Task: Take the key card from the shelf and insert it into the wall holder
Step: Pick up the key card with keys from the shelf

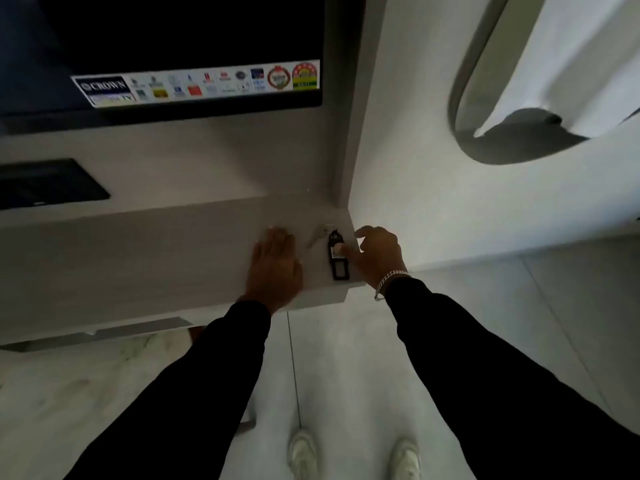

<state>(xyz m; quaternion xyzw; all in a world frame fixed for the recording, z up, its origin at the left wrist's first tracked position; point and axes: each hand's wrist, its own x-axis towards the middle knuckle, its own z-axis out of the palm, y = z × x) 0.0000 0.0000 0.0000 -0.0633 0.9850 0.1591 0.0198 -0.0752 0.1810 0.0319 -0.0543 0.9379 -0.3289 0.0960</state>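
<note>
Key card (337, 258), a black tag on a small ring, lies flat near the right end of the shelf (138, 258), between the two hands. At far left a dark flat device (45, 183) rests on the shelf's back ledge, and above it a TV (173, 46) carries a strip of stickers (201, 83) along its lower edge. The left hand (275, 268) lies palm down on the shelf just left of the card, fingers released and spread flat, apart from the card. The right hand (379, 256) is at the shelf's right corner, its thumb tip touching the card's middle and the other fingers curled loosely above, grasping nothing. A chain bracelet (389, 278) circles that wrist. Both arms wear black sleeves. Below, pale shoes (304, 455) stand on a tiled floor (346, 358). At upper right, a rounded frame (460, 109) hangs on the wall.
</note>
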